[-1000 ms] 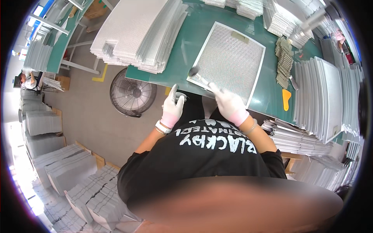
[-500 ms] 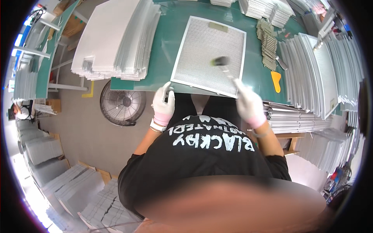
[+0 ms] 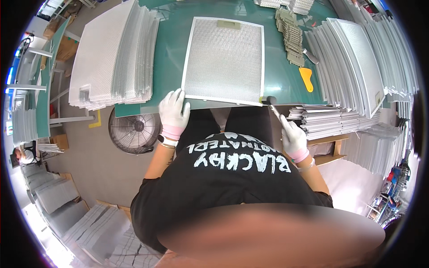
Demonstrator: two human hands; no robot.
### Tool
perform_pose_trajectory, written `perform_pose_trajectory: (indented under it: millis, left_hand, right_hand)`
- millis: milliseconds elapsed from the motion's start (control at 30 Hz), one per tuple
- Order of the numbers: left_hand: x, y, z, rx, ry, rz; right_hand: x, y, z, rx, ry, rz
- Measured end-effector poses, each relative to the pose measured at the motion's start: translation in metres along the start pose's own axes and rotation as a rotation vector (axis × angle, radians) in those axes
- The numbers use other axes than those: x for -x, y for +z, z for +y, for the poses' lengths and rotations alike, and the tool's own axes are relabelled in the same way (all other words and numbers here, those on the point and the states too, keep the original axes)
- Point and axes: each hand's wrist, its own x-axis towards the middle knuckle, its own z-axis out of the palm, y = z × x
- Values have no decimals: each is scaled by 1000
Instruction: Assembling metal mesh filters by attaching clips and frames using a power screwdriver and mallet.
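A rectangular metal mesh filter panel (image 3: 223, 62) with a pale frame lies flat on the green table (image 3: 170, 67), its near edge close to the table's front edge. An olive-coloured plate (image 3: 229, 24) is set at its far edge. My left hand (image 3: 174, 111), in a white glove with a pink cuff, rests at the panel's near left corner with fingers stretched out. Gloved too, my right hand (image 3: 293, 140) is closed around the handle of a small mallet (image 3: 269, 101). The mallet's dark head is at the panel's near right corner; whether they touch I cannot tell.
Stacked mesh panels (image 3: 105, 58) stand at left, with more panels (image 3: 333, 62) at right. Olive plates (image 3: 289, 38) lie in a row beside a scraper (image 3: 310, 56) and a yellow spreader (image 3: 306, 79). A floor fan (image 3: 135, 131) stands below the table's left edge.
The mallet has moved from above the mesh down to the panel's near right corner, and my right hand has come down and back. The panel now lies straighter. My left hand has reached its corner.
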Motion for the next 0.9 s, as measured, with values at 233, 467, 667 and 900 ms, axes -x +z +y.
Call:
perform_pose_trajectory:
  millis: [233, 467, 667, 900]
  left_hand:
    - [-6, 1, 3, -27, 14, 16]
    - [-16, 27, 80, 184, 318, -175]
    - [57, 60, 44, 88, 433, -152]
    - [49, 54, 35, -27, 556, -365]
  right_hand:
    - [-8, -5, 3, -147, 9, 188]
    - [-97, -6, 50, 108, 185, 158]
    - [-182, -16, 40, 266, -134, 451]
    - [-217, -55, 34, -278, -62, -456]
